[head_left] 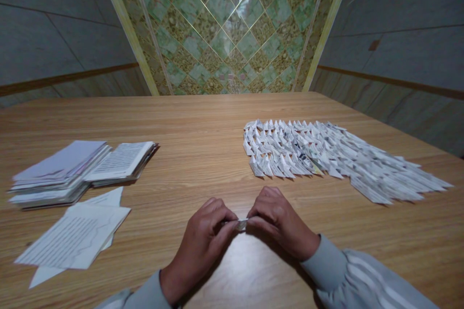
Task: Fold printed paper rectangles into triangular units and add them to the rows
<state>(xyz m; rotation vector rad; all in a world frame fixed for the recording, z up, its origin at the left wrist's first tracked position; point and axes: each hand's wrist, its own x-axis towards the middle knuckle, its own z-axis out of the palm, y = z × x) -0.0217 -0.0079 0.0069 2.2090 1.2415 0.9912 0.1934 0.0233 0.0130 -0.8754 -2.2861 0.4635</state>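
Paper piece (241, 225): looks light, flimsy, tearable; just in front of folded pile (326, 154).
Grip: your left hand (203, 241) and right hand (279, 224) pinch its ends.

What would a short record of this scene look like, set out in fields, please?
Surface: wooden table
Hands: left hand and right hand meet at the fingertips, both pinching a small paper piece just above the table
Far right: folded paper pieces laid in overlapping rows
Far left: open book lying flat
Near left: loose sheets of printed text, overlapping
Sleeves: grey, with white stripes on the right one
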